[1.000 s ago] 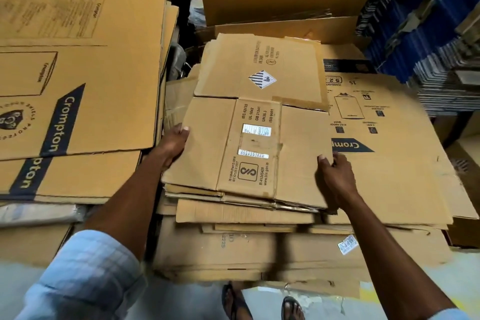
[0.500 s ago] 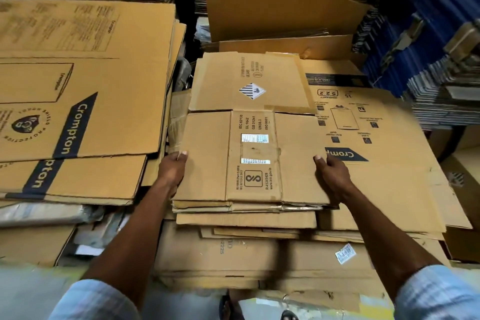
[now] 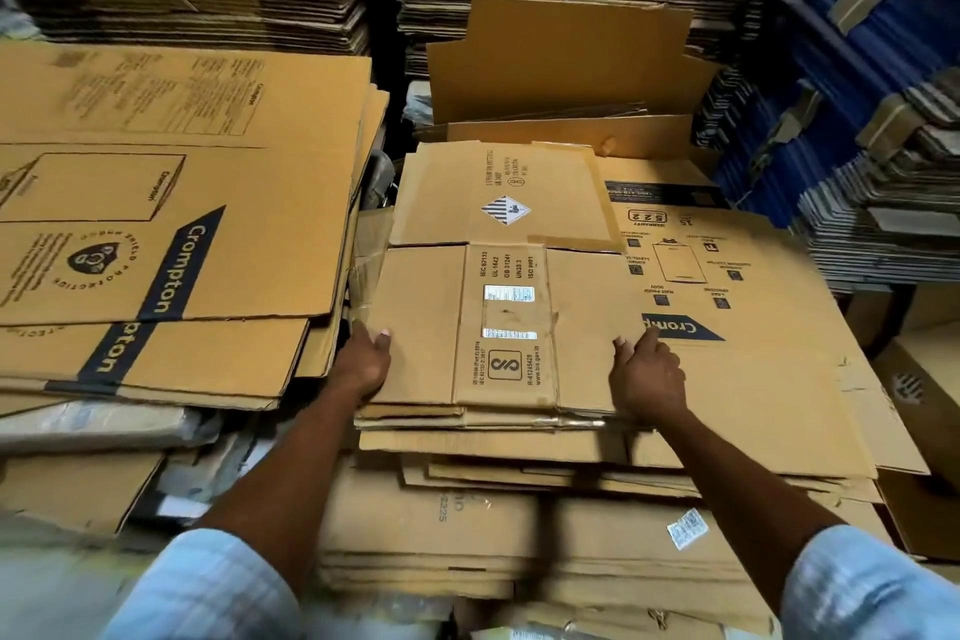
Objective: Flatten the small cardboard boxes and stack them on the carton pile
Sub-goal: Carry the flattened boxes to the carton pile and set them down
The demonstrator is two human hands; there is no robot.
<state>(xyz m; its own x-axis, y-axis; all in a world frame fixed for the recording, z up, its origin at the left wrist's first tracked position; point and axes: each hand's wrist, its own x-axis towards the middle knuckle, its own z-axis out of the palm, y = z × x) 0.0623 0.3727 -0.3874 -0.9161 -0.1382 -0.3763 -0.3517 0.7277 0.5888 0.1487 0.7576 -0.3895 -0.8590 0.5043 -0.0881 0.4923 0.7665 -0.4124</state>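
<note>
A small flattened brown cardboard box with white stickers and black print lies on top of the carton pile in the middle of the view. My left hand grips its left edge, thumb on top. My right hand holds its right edge near the front corner, index finger stretched over the top. A second flattened box with a diamond hazard label lies just behind it on the same pile.
A large flat Crompton carton lies under and right of the small boxes. A taller stack of big Crompton sheets stands at left. Bundled cardboard fills the back, blue sheet stacks the right. An upright brown sheet leans behind the pile.
Both hands have pushed the small flattened box a little further back onto the pile and set it flatter. The camera has tilted up, showing more of the back stacks.
</note>
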